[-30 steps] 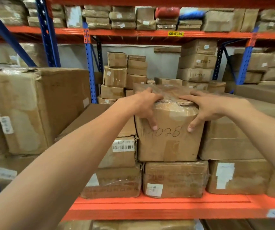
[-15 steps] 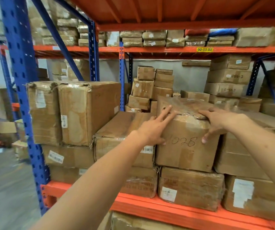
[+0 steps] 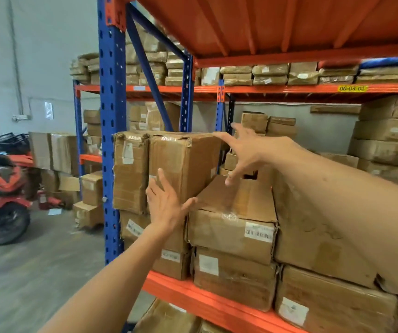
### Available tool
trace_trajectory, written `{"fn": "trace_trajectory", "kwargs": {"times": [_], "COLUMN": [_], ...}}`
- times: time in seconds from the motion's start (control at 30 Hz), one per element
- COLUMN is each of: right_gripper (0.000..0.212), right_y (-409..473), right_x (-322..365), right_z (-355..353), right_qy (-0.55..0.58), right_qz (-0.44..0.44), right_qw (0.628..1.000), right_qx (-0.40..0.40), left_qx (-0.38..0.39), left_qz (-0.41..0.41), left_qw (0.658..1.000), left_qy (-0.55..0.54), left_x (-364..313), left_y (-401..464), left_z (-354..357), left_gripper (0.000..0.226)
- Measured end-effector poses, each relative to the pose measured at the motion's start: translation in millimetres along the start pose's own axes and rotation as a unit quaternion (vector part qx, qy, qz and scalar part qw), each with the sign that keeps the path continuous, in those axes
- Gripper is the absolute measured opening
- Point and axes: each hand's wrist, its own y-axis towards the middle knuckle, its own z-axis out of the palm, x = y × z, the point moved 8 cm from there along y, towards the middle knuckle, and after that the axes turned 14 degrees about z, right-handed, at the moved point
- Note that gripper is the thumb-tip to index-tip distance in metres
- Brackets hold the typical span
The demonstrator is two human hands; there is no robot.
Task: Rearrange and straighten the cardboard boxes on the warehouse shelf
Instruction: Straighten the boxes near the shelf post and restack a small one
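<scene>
Both hands off the marked box; left hand [image 3: 166,207] & right hand [image 3: 248,150], fingers spread, now reaching for tall taped carton [image 3: 183,164] at shelf's left end.

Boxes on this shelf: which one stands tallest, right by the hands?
The tall upright box beside the blue post; its neighbours lie flat. The left hand is at its front.

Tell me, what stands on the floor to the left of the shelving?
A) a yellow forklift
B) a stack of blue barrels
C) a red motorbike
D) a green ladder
C: a red motorbike with a black front wheel is parked on the grey floor, left of the blue upright post of the shelving.
</scene>
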Motion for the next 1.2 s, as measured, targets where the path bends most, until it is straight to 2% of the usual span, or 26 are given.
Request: {"fn": "trace_trajectory", "kwargs": {"times": [0.1, 0.2, 0.27, 0.4, 0.5, 0.6, 0.73, 0.83, 0.93, 1.0, 1.1, 1.2], "right_gripper": [0.14, 0.134, 0.133, 0.149, 0.155, 0.161, 0.165, 0.155, 0.15, 0.146, 0.14, 0.135], "right_y": [19, 41, 59, 86, 94, 99, 96, 92, 85, 71, 39, 5], "right_x": [70, 129, 156, 179, 177, 182, 172, 166, 133, 94, 31, -13], "right_z": [-18, -19, -16, -13, -13, -3, 5, -2, -19, -34, -35, 7], "right_qy": [-0.112, -0.199, -0.257, -0.319, -0.316, -0.364, -0.401, -0.411, -0.375, -0.333, -0.242, -0.152], "right_qz": [-0.083, -0.148, -0.165, -0.156, -0.117, -0.125, -0.129, -0.143, -0.1, -0.053, 0.028, 0.106], "right_qw": [0.984, 0.957, 0.94, 0.928, 0.937, 0.918, 0.899, 0.884, 0.906, 0.925, 0.953, 0.966], "right_qx": [-0.107, -0.153, -0.151, -0.11, -0.09, -0.097, -0.122, -0.17, -0.171, -0.174, -0.179, -0.183], "left_qx": [0.01, 0.018, 0.005, -0.034, -0.036, -0.045, -0.06, -0.071, -0.081, -0.08, -0.051, 0.006], "left_qz": [-0.064, -0.071, -0.054, -0.004, 0.008, 0.017, 0.026, 0.077, 0.159, 0.245, 0.396, 0.538], "left_qw": [0.997, 0.996, 0.998, 0.999, 0.996, 0.995, 0.995, 0.988, 0.977, 0.962, 0.916, 0.841], "left_qy": [-0.042, -0.047, -0.031, -0.041, -0.083, -0.088, -0.077, -0.112, -0.113, -0.093, -0.032, 0.047], "left_x": [35, 52, 55, 58, 60, 56, 56, 52, 30, 0, -49, -79], "left_y": [8, 17, 19, 20, 23, 26, 37, 48, 65, 80, 97, 98], "left_z": [-2, -1, 3, 14, 25, 32, 31, 24, 11, 1, -7, 4], "left_gripper": [0.14, 0.145, 0.142, 0.131, 0.138, 0.145, 0.141, 0.14, 0.14, 0.134, 0.126, 0.129]}}
